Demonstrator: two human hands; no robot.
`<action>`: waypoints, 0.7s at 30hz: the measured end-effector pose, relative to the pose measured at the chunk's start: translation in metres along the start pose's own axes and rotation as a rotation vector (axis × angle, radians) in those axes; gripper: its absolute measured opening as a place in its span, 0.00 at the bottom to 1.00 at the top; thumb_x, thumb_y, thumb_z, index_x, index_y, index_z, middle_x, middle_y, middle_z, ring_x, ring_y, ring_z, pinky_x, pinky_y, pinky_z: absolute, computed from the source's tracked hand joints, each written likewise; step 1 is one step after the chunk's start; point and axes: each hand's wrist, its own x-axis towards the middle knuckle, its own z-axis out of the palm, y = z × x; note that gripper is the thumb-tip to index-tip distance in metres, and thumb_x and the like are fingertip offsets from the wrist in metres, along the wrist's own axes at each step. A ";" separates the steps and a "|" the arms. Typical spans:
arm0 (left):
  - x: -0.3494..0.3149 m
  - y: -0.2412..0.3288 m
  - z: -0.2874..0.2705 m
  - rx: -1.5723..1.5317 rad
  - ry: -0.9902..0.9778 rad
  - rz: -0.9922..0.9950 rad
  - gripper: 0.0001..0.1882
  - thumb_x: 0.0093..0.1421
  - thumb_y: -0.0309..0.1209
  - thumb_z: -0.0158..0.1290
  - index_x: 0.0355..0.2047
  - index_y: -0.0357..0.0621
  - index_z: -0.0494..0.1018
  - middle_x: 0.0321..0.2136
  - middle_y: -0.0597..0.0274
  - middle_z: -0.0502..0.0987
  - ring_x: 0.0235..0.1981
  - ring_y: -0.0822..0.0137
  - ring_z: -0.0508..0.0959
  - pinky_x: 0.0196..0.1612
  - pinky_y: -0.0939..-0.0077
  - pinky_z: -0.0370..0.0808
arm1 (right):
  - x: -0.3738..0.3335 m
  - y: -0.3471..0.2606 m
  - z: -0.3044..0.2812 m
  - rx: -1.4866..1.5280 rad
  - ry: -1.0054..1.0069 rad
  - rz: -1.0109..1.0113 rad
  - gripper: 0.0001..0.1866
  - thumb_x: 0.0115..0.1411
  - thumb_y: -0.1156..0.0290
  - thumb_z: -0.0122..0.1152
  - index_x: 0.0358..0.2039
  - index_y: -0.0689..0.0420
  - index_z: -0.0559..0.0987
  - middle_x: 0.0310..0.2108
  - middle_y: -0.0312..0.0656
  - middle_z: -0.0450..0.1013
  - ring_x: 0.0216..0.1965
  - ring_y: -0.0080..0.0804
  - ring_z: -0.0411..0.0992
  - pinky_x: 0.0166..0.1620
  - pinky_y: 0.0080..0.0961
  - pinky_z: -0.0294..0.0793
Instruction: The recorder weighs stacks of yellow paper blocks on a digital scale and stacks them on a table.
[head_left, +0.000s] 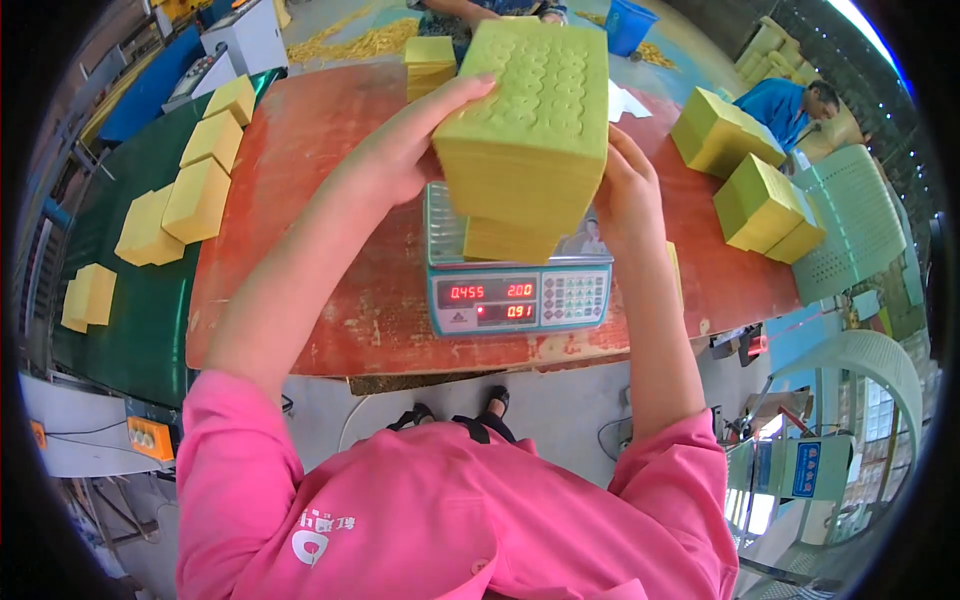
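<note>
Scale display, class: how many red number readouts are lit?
3: the upper-left readout, the upper-right readout, and the lower readout beneath that, all on the scale; none looks hidden.

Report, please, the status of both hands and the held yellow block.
Left hand, right hand: gripping yellow block. Block above scale. Lower block underneath, partly hidden.

The stack (pixel 525 150) is a mustardy yellow-green, with rows of wavy, scalloped embossing across the top. Worktop (pixel 300 130) is brick red, kinda scuffed with paler blotches. The scale (pixel 520 300) is pale with teal edging and glowing red digits. Shirt (pixel 430 510)'s hot pink with a white print, belt (pixel 120 350)'s dark green, bucket (pixel 628 25)'s blue, and the chair (pixel 855 215)'s pale green with dotty holes.
</note>
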 end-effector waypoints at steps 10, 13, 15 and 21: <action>0.054 -0.025 -0.004 0.151 0.123 -0.224 0.37 0.53 0.56 0.59 0.58 0.50 0.67 0.53 0.62 0.72 0.54 0.66 0.71 0.54 0.64 0.67 | 0.045 0.037 -0.039 0.010 -0.037 0.200 0.20 0.65 0.69 0.54 0.55 0.63 0.72 0.46 0.40 0.75 0.45 0.25 0.74 0.43 0.25 0.73; 0.051 -0.026 0.001 0.243 0.211 -0.132 0.40 0.50 0.64 0.56 0.54 0.49 0.71 0.48 0.60 0.75 0.49 0.64 0.73 0.48 0.60 0.69 | 0.046 0.038 -0.038 0.003 -0.051 0.206 0.20 0.65 0.69 0.54 0.56 0.63 0.71 0.46 0.40 0.75 0.44 0.25 0.74 0.43 0.25 0.73; 0.049 -0.023 -0.001 0.200 0.195 -0.203 0.37 0.54 0.56 0.59 0.57 0.49 0.68 0.52 0.64 0.73 0.53 0.68 0.71 0.54 0.66 0.67 | 0.048 0.041 -0.038 -0.009 -0.055 0.207 0.21 0.65 0.69 0.54 0.56 0.63 0.71 0.46 0.40 0.76 0.44 0.25 0.74 0.43 0.24 0.73; 0.051 -0.027 0.002 0.218 0.199 -0.192 0.35 0.54 0.56 0.58 0.57 0.49 0.69 0.52 0.65 0.73 0.53 0.70 0.71 0.53 0.68 0.67 | 0.047 0.050 -0.042 0.003 -0.049 0.170 0.20 0.64 0.70 0.54 0.56 0.63 0.72 0.47 0.39 0.76 0.42 0.23 0.74 0.44 0.22 0.70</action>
